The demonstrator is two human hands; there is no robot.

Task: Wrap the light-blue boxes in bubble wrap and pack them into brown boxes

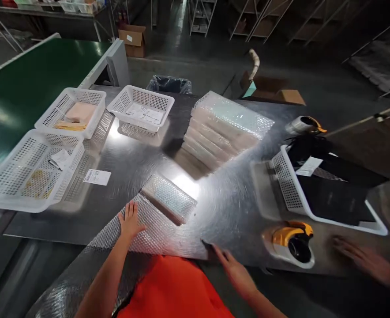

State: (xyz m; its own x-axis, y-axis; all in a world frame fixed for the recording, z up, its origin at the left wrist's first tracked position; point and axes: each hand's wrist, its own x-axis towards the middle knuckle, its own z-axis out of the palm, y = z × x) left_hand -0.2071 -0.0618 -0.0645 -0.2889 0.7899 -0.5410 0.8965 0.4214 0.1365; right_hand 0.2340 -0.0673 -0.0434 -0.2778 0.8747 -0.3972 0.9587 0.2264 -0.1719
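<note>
My left hand (131, 221) lies flat with fingers spread on a sheet of clear bubble wrap (155, 225), which runs off the table's front edge to the lower left. At the sheet's far end sits a folded bubble-wrap bundle (171, 196); its contents cannot be made out. My right hand (233, 269), at the front edge, is closed around a slim dark tool (207, 244) pointing left; its exact kind is unclear. Behind the sheet rises a leaning stack of bubble-wrapped packages (228, 128). A white label (97, 176) rests on the metal table (228, 207).
White baskets (32, 204) (95, 95) (142, 126) stand left and back. To the right are tape dispensers (294, 243) (305, 126) and a basket (290, 196) with black items. Another person's hand (367, 260) is at far right. A green conveyor (32, 75) runs behind.
</note>
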